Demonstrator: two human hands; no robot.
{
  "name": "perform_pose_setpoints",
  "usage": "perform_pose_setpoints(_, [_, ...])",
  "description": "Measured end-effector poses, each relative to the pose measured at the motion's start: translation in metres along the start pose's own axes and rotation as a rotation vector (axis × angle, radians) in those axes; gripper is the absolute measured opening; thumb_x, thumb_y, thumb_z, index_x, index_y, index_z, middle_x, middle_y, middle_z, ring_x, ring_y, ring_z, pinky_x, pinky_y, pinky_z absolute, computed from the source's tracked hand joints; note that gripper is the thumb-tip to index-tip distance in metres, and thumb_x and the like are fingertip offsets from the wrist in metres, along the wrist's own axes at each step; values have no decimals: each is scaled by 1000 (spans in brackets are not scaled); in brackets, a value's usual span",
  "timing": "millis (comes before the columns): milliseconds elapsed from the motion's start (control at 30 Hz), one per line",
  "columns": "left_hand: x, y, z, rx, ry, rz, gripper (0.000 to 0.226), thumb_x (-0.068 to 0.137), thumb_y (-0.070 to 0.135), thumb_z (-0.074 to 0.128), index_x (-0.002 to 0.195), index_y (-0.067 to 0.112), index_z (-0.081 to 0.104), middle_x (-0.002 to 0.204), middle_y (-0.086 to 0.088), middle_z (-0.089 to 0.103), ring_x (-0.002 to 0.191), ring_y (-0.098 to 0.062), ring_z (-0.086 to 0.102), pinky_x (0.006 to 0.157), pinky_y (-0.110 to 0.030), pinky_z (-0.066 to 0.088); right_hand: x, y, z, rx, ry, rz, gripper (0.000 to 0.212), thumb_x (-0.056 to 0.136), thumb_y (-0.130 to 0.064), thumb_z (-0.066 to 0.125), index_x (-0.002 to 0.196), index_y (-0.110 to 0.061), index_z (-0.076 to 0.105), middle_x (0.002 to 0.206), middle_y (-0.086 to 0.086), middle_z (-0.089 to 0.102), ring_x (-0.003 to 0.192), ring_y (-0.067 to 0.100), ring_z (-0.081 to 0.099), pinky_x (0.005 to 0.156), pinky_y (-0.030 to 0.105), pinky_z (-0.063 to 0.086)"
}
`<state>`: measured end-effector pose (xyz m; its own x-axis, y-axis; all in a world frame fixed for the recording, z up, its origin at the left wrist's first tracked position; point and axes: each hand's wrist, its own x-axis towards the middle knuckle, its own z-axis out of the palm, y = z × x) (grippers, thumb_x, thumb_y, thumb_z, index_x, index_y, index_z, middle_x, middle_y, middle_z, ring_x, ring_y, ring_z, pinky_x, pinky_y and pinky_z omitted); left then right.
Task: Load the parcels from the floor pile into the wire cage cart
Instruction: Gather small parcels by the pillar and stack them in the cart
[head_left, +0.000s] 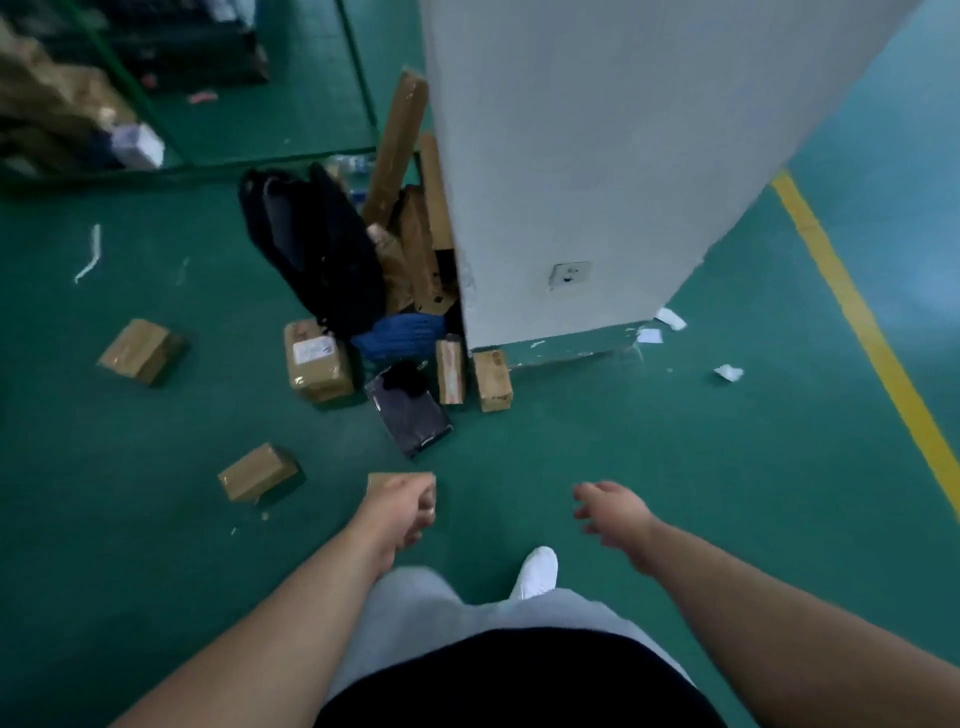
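Green floor (649, 467), white pillar (597, 156) ahead. Parcel pile (415, 249) sits against the pillar's left base: long brown cartons upright, with a black bag (317, 244), a labelled box (317, 364) and a dark flat parcel (408, 415). Two loose brown boxes (140, 351) lie apart on the left. Left hand (405, 506) has curled fingers and hangs over a small brown box (382, 479); can't tell if it grips. Right hand (610, 512) has spread fingers and holds nothing. Green-framed cart (208, 165) stands far left, blurred.
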<state>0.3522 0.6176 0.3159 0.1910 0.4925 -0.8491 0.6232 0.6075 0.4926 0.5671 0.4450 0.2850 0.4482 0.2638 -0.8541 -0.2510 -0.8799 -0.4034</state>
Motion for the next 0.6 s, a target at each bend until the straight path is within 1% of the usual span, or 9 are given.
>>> perform_pose_setpoints(100, [4, 18, -8, -25, 38, 16, 27, 98, 12, 49, 74, 23, 50, 80, -5, 50, 76, -20, 44, 59, -28, 30, 32, -56, -13, -122, 9, -19, 30, 102, -33, 49, 121, -13, 61, 96, 3, 68, 75, 19, 60, 60, 26, 39])
perform_pose_setpoints(200, [39, 13, -19, -65, 143, -60, 14, 99, 23, 56, 89, 16, 64, 88, -4, 65, 77, -22, 58, 63, -29, 39, 70, -108, 2, -177, -59, -9, 31, 102, -35, 49, 124, -15, 59, 103, 3, 69, 80, 18, 63, 64, 27, 43])
perform_pose_setpoints(300, [91, -2, -24, -3, 199, -124, 14, 97, 26, 58, 95, 15, 66, 90, -5, 67, 77, -24, 59, 68, -31, 43, 102, -139, 30, -246, -120, -21, 29, 101, -38, 52, 120, -17, 61, 108, 3, 70, 85, 18, 65, 68, 29, 46])
perform_pose_setpoints(367, [139, -12, -24, 62, 188, -181, 15, 95, 31, 60, 95, 18, 66, 94, -5, 70, 83, -26, 64, 76, -35, 51, 131, -150, 53, -321, -122, -34, 24, 99, -38, 52, 107, -19, 64, 102, 2, 71, 81, 19, 64, 69, 30, 48])
perform_pose_setpoints(400, [163, -15, -23, 101, 179, -199, 14, 94, 33, 61, 92, 20, 64, 91, -5, 71, 83, -27, 66, 77, -35, 52, 147, -152, 64, -381, -117, -43, 22, 98, -37, 52, 96, -18, 63, 92, 2, 70, 75, 20, 61, 67, 30, 47])
perform_pose_setpoints(467, [217, -21, -20, 223, 143, -206, 10, 93, 33, 60, 89, 24, 60, 83, -2, 68, 72, -24, 63, 65, -31, 47, 184, -147, 90, -538, -151, -52, 27, 97, -30, 48, 76, -14, 52, 71, 0, 55, 62, 19, 48, 57, 28, 38])
perform_pose_setpoints(500, [240, -17, -19, 281, 125, -192, 9, 92, 34, 59, 90, 25, 59, 81, 0, 66, 68, -22, 60, 60, -28, 44, 199, -145, 101, -611, -183, -62, 28, 97, -29, 47, 73, -14, 49, 69, -1, 52, 61, 18, 47, 56, 28, 38])
perform_pose_setpoints(533, [268, -15, -18, 326, 108, -181, 10, 92, 35, 58, 92, 25, 59, 83, 2, 65, 68, -20, 59, 58, -27, 43, 220, -142, 114, -689, -237, -56, 28, 98, -30, 46, 76, -14, 53, 74, -1, 57, 67, 20, 54, 61, 29, 44])
perform_pose_setpoints(600, [319, -4, -14, 416, 79, -125, 14, 93, 37, 57, 99, 24, 58, 92, 3, 65, 70, -16, 60, 56, -26, 41, 258, -138, 139, -817, -326, -34, 26, 99, -32, 48, 95, -15, 66, 100, 7, 67, 95, 29, 65, 84, 35, 54])
